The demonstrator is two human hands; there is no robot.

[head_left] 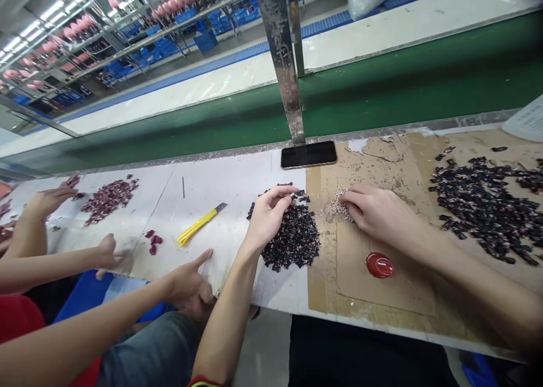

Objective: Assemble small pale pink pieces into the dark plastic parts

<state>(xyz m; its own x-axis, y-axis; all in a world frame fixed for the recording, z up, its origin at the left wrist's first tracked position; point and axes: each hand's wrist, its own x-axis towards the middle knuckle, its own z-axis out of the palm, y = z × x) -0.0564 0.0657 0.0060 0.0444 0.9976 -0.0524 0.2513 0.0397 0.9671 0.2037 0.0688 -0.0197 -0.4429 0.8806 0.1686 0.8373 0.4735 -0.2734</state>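
Two hands (269, 214) (377, 211), two dark piles (294, 240) (487, 206)

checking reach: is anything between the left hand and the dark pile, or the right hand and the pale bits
Nothing visible. The left hand touches the top of the dark pile, and the right hand touches the pale bits. The phone and red disc lie clear of both.

Under the left grip (269, 211) the dark pieces (297, 240) look like glossy plastic. Under the right grip (373, 211) the cardboard (382, 296) is matt, torn and rough. Just nearer than that grip, a red lid (380, 265) shines smooth. Beyond both, the phone (309, 154) is glossy black.
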